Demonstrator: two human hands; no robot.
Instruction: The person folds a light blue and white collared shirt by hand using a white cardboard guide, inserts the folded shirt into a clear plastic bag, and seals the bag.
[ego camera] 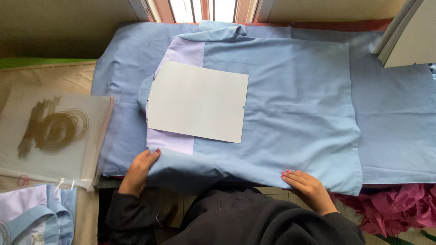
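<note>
Blue shirt spread flat on blue-draped counter. Grey card sheet lies on shirt, collar end. Clear plastic bags stacked left of shirt; bottom-left bag holds folded shirt. Left hand pinches shirt's near edge; right hand flat, open, on near hem.

Head view, steeply downward, close over blue shirt.
</note>
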